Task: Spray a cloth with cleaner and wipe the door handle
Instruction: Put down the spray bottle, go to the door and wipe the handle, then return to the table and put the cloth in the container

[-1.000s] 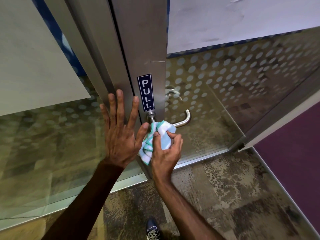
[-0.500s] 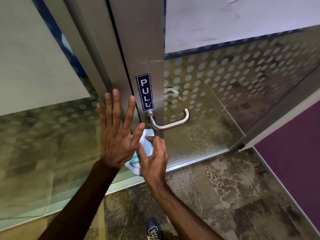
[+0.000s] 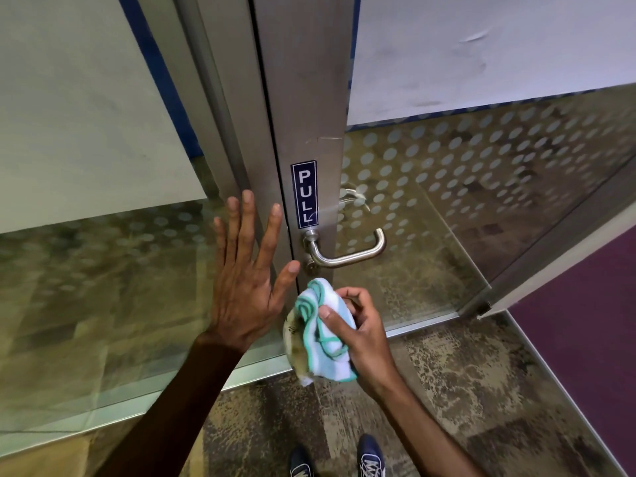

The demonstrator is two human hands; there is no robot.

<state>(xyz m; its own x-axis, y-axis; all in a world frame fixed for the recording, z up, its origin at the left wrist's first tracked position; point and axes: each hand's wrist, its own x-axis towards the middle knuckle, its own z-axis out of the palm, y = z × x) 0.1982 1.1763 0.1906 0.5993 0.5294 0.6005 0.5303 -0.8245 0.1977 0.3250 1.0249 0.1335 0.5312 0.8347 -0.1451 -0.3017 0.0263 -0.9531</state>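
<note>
A steel lever door handle (image 3: 347, 254) sticks out from the metal door stile under a blue "PULL" sign (image 3: 304, 194). My left hand (image 3: 246, 280) rests flat with fingers spread against the door frame, left of the handle. Below the handle, my right hand (image 3: 363, 333) grips a crumpled white cloth with teal edging (image 3: 321, 335), clear of the handle by a short gap. No spray bottle is in view.
The glass door (image 3: 481, 201) with frosted dots stands open to the right. A fixed glass panel (image 3: 86, 287) fills the left. Patterned carpet lies underfoot, purple carpet (image 3: 585, 321) at the right. My two dark shoes (image 3: 370, 459) show at the bottom edge.
My right hand has taken the cloth off the handle and drawn it down and back toward me. The bare handle is now exposed. My left hand stays pressed on the frame.
</note>
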